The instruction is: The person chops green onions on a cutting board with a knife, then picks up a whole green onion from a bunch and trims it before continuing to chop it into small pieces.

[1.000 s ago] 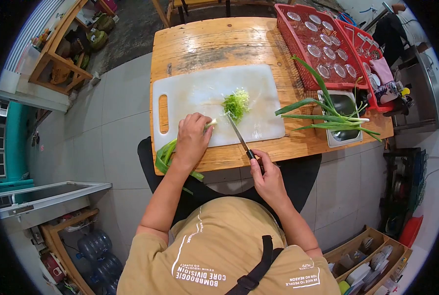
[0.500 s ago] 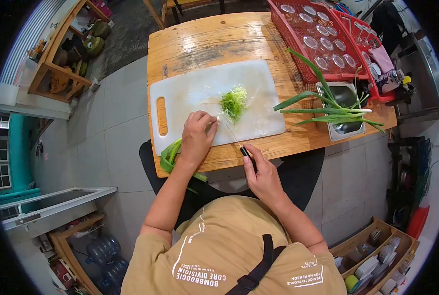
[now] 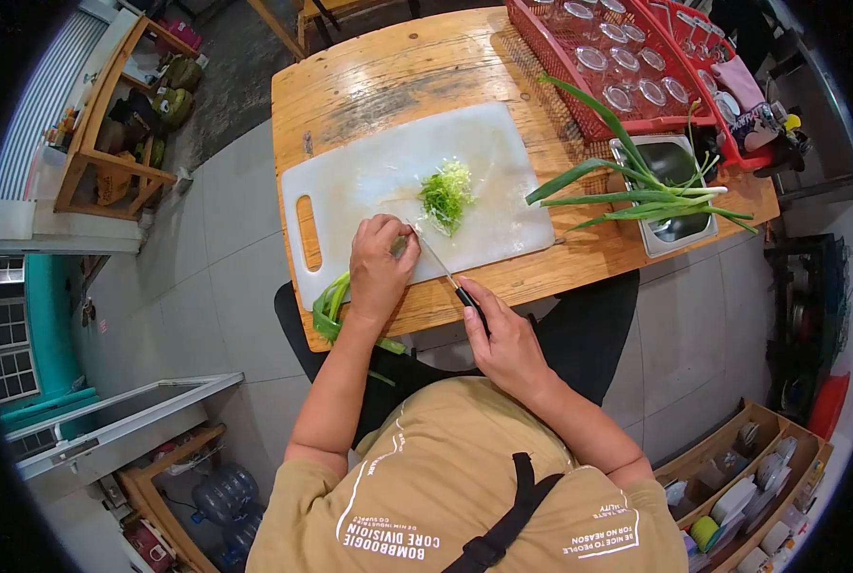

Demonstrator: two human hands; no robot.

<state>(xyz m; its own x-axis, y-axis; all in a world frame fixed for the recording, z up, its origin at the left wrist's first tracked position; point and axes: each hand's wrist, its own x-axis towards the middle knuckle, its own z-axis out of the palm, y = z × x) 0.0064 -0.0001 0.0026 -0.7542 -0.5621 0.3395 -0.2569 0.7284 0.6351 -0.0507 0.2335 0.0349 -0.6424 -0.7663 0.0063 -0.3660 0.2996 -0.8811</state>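
Note:
My right hand [image 3: 505, 339] is wrapped round the black handle of a knife [image 3: 442, 265]. Its thin blade points up and left, with the tip beside my left fingertips. On the white cutting board [image 3: 350, 181], my left hand [image 3: 380, 263] is curled with fingers bent, pressing down a spring onion that is mostly hidden under it. Green spring onion leaves [image 3: 329, 304] come out by the left wrist and hang over the board's near edge. Just beyond the blade lies a small heap of finely cut spring onion [image 3: 447, 198], green with paler bits.
Whole spring onions [image 3: 651, 202] lie across a metal container [image 3: 701, 232] at the table's right edge. Behind it stands a red basket [image 3: 560, 81] of upturned glasses, beside another red basket with utensils. The wooden table [image 3: 379, 81] ends close to my lap.
The whole view has shifted slightly as my head moved. The knife and both hands sit slightly further left in view, with the blade still beside my left fingertips. The cut heap looks much the same.

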